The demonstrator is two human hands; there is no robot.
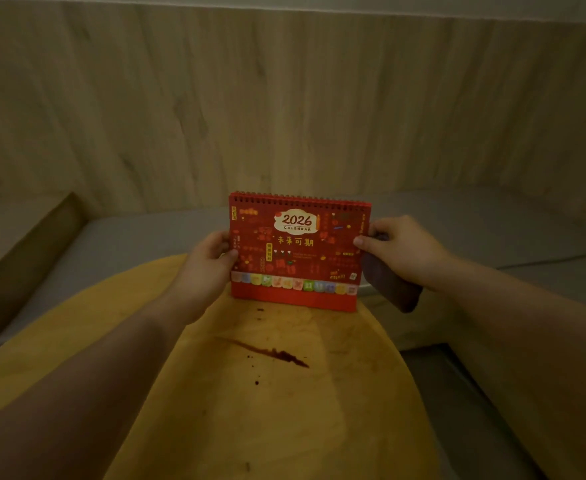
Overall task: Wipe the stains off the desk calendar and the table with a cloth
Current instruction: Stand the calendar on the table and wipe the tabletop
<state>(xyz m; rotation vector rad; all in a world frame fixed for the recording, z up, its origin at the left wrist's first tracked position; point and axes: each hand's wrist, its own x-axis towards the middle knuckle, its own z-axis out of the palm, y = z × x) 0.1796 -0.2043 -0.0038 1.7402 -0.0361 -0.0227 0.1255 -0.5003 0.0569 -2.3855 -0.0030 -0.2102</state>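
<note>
A red 2026 desk calendar (298, 251) stands upright at the far edge of the round yellow bench (77, 341), its cover facing the camera. The left hand (205, 268) has its grip closed on the calendar's left edge, thumb on the front. The right hand (402, 251) pinches the right edge with thumb in front, and the same grip also holds a dark cloth (390, 284) that hangs below the palm, just right of the calendar. A dark streaked stain (274, 353) with small spots lies on the bench, near of the calendar.
</note>
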